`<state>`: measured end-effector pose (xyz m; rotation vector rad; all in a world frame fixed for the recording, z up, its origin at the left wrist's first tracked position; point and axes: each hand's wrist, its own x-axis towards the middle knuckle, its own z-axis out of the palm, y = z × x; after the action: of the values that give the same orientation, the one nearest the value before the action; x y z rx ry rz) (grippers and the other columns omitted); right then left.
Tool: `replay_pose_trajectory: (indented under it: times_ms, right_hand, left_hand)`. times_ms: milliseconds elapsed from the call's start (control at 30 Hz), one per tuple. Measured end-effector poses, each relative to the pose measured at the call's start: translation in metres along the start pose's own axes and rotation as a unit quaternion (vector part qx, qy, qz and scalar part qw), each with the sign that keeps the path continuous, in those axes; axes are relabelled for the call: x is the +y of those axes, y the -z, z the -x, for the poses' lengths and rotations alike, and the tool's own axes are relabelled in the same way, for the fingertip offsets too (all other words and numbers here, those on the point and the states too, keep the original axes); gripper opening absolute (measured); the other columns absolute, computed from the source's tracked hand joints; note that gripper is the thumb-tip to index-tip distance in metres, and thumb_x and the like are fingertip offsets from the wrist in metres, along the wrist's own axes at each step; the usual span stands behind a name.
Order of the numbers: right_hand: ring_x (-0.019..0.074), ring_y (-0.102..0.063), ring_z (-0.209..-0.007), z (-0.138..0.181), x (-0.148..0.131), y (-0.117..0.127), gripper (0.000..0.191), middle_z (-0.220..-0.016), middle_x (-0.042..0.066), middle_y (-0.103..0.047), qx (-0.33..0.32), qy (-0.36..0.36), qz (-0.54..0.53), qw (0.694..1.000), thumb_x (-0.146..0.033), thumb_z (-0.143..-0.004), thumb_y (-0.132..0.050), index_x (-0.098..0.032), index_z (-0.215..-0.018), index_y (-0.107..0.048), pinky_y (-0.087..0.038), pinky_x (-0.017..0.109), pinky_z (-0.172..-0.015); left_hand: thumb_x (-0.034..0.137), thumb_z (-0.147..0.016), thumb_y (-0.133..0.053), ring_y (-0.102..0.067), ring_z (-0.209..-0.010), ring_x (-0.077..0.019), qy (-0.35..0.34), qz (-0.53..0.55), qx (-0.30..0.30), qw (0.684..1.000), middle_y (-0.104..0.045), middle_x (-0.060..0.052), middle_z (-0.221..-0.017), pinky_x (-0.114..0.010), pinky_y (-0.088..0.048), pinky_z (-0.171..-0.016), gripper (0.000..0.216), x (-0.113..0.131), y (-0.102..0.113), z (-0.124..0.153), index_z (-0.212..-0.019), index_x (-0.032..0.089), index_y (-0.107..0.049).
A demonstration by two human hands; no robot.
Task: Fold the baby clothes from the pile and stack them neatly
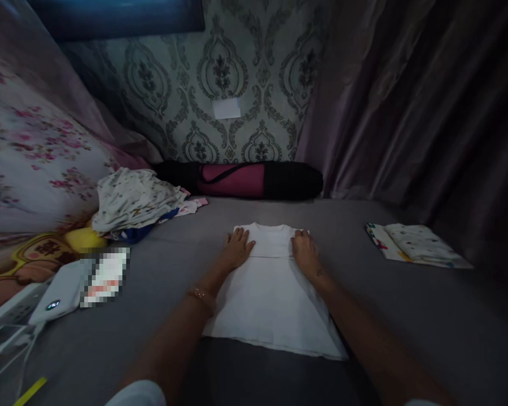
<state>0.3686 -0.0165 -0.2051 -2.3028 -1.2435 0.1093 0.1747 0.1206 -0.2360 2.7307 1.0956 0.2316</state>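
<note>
A small white shirt (pixel 275 299) lies spread on the grey bed, its neckline pointing away from me and its flared hem towards me. A seam runs across its chest. My left hand (pixel 238 248) rests on the left shoulder of the shirt, fingers stretched out and thumb apart. At the opposite shoulder, my right hand (pixel 305 248) has its fingers curled and closed on the cloth edge. The fabric under both palms is hidden.
Folded clothes (pixel 421 242) lie to the right on the grey sheet (pixel 406 327). At left are a rumpled clothes pile (pixel 138 197), a white power bank (pixel 63 290) with cables and a power strip (pixel 14 310). A black-and-maroon bag (pixel 232 180) lies along the wall.
</note>
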Motion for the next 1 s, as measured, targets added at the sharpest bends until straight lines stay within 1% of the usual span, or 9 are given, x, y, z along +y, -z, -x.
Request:
replay_pose_trajectory:
  times_ms: [133, 200, 333, 400, 467, 567, 667, 867, 1000]
  right_hand:
    - [0.0357, -0.045, -0.12, -0.001, -0.001, 0.003, 0.03, -0.12, 0.026, -0.052, 0.013, -0.003, -0.003, 1.0, -0.019, -0.092, -0.036, -0.011, -0.109, -0.059, -0.033, 0.05, -0.101]
    - [0.0359, -0.042, -0.124, 0.0, -0.005, 0.006, 0.033, -0.122, 0.026, -0.052, 0.016, 0.01, 0.002, 1.0, -0.019, -0.093, -0.034, -0.01, -0.112, -0.059, -0.028, 0.052, -0.104]
    - [0.0304, -0.023, -0.139, 0.003, -0.014, 0.006, 0.043, -0.145, 0.017, -0.039, 0.03, 0.118, 0.007, 0.993, -0.028, -0.095, -0.032, -0.014, -0.133, -0.047, -0.012, 0.052, -0.113]
    - [0.0265, -0.017, -0.142, 0.005, -0.016, 0.001, 0.046, -0.151, 0.012, -0.033, 0.009, 0.178, 0.005, 0.984, -0.031, -0.095, -0.033, -0.017, -0.138, -0.042, -0.004, 0.05, -0.115]
    - [0.024, -0.015, -0.143, 0.005, -0.017, -0.005, 0.048, -0.153, 0.008, -0.03, -0.025, 0.207, 0.015, 0.978, -0.032, -0.094, -0.036, -0.02, -0.14, -0.041, 0.001, 0.049, -0.115]
    - [0.0231, -0.013, -0.144, 0.006, -0.014, -0.014, 0.048, -0.154, 0.006, -0.028, -0.066, 0.206, 0.036, 0.976, -0.032, -0.094, -0.037, -0.023, -0.141, -0.041, 0.003, 0.05, -0.115]
    - [0.0244, -0.017, -0.143, 0.006, -0.01, -0.019, 0.048, -0.153, 0.006, -0.031, -0.092, 0.198, 0.041, 0.975, -0.032, -0.095, -0.035, -0.024, -0.142, -0.041, 0.002, 0.053, -0.114]
    - [0.0269, -0.019, -0.142, 0.008, -0.009, -0.022, 0.049, -0.153, 0.008, -0.03, -0.092, 0.203, 0.066, 0.973, -0.032, -0.095, -0.034, -0.023, -0.143, -0.039, 0.0, 0.056, -0.113]
    - [0.0251, -0.02, -0.142, 0.005, -0.01, -0.018, 0.049, -0.153, 0.007, -0.029, -0.109, 0.195, 0.066, 0.972, -0.034, -0.096, -0.033, -0.024, -0.143, -0.038, -0.001, 0.053, -0.113]
  left_hand:
    - [0.052, -0.096, -0.019, -0.016, -0.144, -0.0293, 0.008, -0.008, -0.027, 1.0, -0.024, -0.017, -0.154, -0.055, -0.015, -0.112, 0.064, 0.001, 0.008, 0.0, -0.145, 0.013, -0.031]
    - [0.05, -0.096, -0.02, -0.017, -0.143, -0.0297, 0.004, -0.027, -0.018, 0.999, -0.026, -0.017, -0.153, -0.055, -0.016, -0.112, 0.062, 0.006, 0.013, 0.001, -0.144, 0.013, -0.033]
    - [0.048, -0.097, -0.018, -0.02, -0.143, -0.0272, -0.058, -0.06, 0.055, 0.995, -0.03, -0.015, -0.152, -0.049, -0.013, -0.115, 0.061, 0.026, 0.02, 0.003, -0.144, 0.013, -0.035]
    - [0.044, -0.098, -0.017, -0.022, -0.143, -0.0249, -0.101, -0.064, 0.074, 0.99, -0.031, -0.013, -0.152, -0.046, -0.011, -0.116, 0.058, 0.038, 0.018, 0.002, -0.144, 0.014, -0.035]
    - [0.04, -0.098, -0.018, -0.021, -0.143, -0.0249, -0.12, -0.064, 0.07, 0.988, -0.032, -0.013, -0.152, -0.046, -0.012, -0.116, 0.056, 0.046, 0.015, 0.0, -0.144, 0.013, -0.035]
    - [0.038, -0.098, -0.02, -0.022, -0.142, -0.028, -0.1, -0.062, 0.044, 0.992, -0.031, -0.015, -0.151, -0.049, -0.015, -0.115, 0.056, 0.051, 0.008, -0.002, -0.144, 0.011, -0.036]
    - [0.044, -0.097, -0.021, -0.024, -0.141, -0.0297, -0.076, -0.052, 0.02, 0.996, -0.031, -0.015, -0.151, -0.053, -0.016, -0.114, 0.058, 0.05, 0.003, -0.002, -0.144, 0.014, -0.036]
    - [0.05, -0.096, -0.022, -0.023, -0.141, -0.031, -0.07, -0.051, 0.015, 0.996, -0.03, -0.015, -0.152, -0.056, -0.016, -0.112, 0.061, 0.048, 0.0, -0.002, -0.146, 0.016, -0.033]
    - [0.055, -0.095, -0.018, -0.023, -0.142, -0.0291, -0.069, -0.039, -0.01, 0.997, -0.029, -0.014, -0.153, -0.054, -0.018, -0.112, 0.065, 0.045, 0.002, -0.006, -0.146, 0.018, -0.033]
